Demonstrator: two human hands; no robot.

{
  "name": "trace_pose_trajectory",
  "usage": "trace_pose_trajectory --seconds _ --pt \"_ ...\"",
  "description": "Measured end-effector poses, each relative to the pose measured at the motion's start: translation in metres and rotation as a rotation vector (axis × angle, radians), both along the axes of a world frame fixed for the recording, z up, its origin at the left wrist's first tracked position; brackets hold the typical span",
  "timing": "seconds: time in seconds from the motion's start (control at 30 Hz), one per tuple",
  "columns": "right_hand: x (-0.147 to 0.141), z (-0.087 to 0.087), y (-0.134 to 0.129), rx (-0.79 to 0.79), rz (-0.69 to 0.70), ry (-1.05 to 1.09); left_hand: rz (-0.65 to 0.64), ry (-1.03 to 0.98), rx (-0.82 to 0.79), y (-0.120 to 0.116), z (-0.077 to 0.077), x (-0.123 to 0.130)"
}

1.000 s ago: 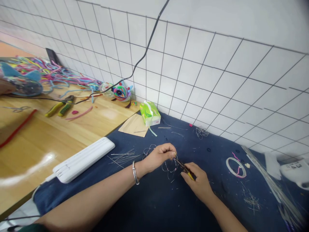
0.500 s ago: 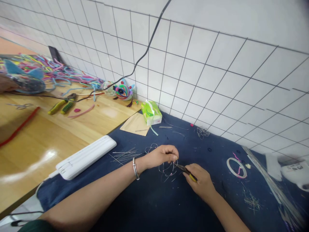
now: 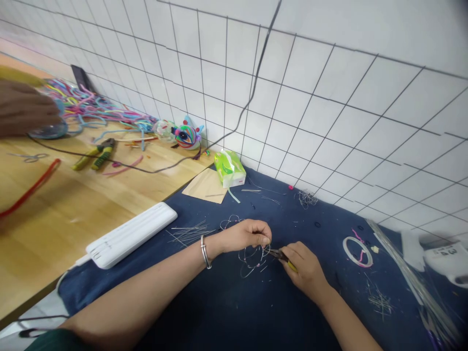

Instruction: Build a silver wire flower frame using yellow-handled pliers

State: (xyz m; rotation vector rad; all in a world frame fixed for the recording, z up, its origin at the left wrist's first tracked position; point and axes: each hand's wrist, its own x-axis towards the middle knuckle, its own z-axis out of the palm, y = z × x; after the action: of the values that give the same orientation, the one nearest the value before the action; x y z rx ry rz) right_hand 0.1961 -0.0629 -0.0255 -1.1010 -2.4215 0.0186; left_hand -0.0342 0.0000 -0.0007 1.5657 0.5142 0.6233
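Observation:
Thumb and fingers of my left hand (image 3: 252, 233) pinch a thin, bent wire piece with loops (image 3: 252, 263), which hangs below the fingertips. My right hand (image 3: 303, 268) is wrapped round pliers with yellow handles (image 3: 292, 266); their jaws point left and meet the wire near my left fingertips. Whether the jaws are closed on the wire is too small to tell. Just behind my left wrist another looped wire (image 3: 229, 222) lies on the dark blue cloth (image 3: 278, 312). Straight cut wires (image 3: 190, 234) are scattered left of it.
A white power strip (image 3: 133, 234) lies left of my forearm. Behind are a green tissue pack (image 3: 229, 168) and brown paper (image 3: 205, 186). A white ring (image 3: 357, 252) and long wires (image 3: 409, 263) lie right. At far left, another person's hand (image 3: 27, 109) is over the wooden table (image 3: 109, 195).
The pliers have turned slightly in my right hand, with the jaws still at the wire. At far left the other person's hand has moved into view, and the black cable has shifted.

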Motion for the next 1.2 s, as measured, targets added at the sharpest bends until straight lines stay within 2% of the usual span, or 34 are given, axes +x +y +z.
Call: trace_pose_trajectory --seconds 0.13,0.33,0.43,0.53,0.63,0.73,0.87,1.2 --pt "-0.004 0.000 0.000 -0.097 -0.037 0.096 0.065 -0.013 0.028 -0.001 0.001 0.001" --pt "-0.007 0.000 -0.003 -0.204 -0.057 0.190 0.073 -0.006 0.072 0.000 0.002 -0.001" --pt "-0.007 0.003 -0.006 -0.216 -0.159 0.267 0.123 0.009 0.108 0.001 0.002 -0.001" --pt "-0.010 0.007 -0.010 -0.173 -0.235 0.310 0.266 0.024 0.162 0.002 0.000 0.000" --pt "-0.014 0.008 -0.015 -0.075 -0.178 0.219 0.403 0.013 0.205 0.002 -0.003 0.003" --pt "-0.017 0.006 -0.016 0.043 -0.183 0.092 0.474 -0.002 0.215 0.001 -0.006 0.006" --pt "-0.015 0.005 -0.013 0.141 -0.255 0.014 0.520 -0.024 0.191 -0.006 -0.006 0.011" --pt "-0.012 0.005 -0.010 0.189 -0.334 -0.030 0.536 -0.056 0.104 -0.015 -0.008 0.018"
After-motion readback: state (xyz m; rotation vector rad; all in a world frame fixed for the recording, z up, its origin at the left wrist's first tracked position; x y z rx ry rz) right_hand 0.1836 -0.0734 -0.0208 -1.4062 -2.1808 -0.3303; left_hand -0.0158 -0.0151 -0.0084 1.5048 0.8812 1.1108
